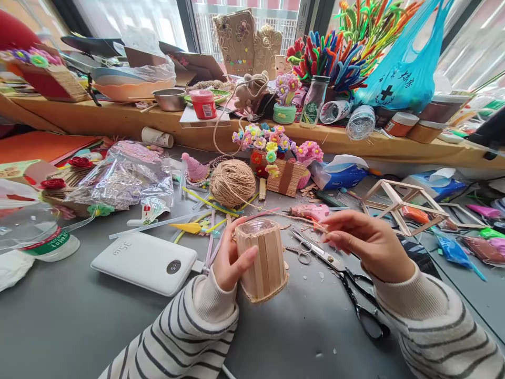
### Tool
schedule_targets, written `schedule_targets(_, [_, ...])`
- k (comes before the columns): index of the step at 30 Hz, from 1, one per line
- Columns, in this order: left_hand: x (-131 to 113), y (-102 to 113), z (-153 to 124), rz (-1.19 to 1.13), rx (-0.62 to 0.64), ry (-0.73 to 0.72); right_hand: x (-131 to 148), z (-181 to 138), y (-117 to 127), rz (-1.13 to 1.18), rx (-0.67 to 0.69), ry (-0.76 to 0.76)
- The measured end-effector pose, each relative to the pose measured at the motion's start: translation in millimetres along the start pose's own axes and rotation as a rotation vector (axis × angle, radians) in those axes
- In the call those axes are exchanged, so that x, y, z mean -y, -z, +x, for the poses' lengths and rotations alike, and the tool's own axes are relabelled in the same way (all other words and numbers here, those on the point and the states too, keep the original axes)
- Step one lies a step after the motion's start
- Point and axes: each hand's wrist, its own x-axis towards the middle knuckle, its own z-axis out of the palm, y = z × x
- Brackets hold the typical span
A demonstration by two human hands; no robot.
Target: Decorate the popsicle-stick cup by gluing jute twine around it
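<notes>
My left hand (pixel 231 258) is wrapped round a small cup covered in wooden sticks (pixel 265 260), tilted a little above the grey table. Twine edges the cup's lower rim, and clear plastic shows inside its top. In a pinch, my right hand (pixel 355 237) holds the end of a strand of twine (pixel 272 210). That strand runs back to a ball of brown twine (pixel 232 183) behind the cup. Below my right hand lie large black-handled scissors (pixel 343 271), with small scissors (pixel 302 253) beside their blades. A pink glue gun (pixel 310 211) rests just behind.
A white power bank (pixel 145 263) with a plugged cable lies left of the cup. Wooden stick frames (pixel 404 208) stand at the right. Straws, scraps and pipe-cleaner flowers (pixel 264 142) crowd the back, below a shelf holding jars and a blue bag (pixel 402 73).
</notes>
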Motion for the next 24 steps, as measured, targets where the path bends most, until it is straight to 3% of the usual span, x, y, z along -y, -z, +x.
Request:
schedule_targets(7, [-2, -2, -7, 0.225, -0.019, -0.119, 14, -5, -26, -0.202, -0.036, 0.348])
schedule_targets(15, [-5, -4, -12, 0.401, -0.018, -0.186, 17, 0, -55, -0.259, -0.034, 0.432])
schedule_targets(24, [-6, -7, -13, 0.413, -0.021, -0.160, 21, 7, -58, -0.281, -0.037, 0.449])
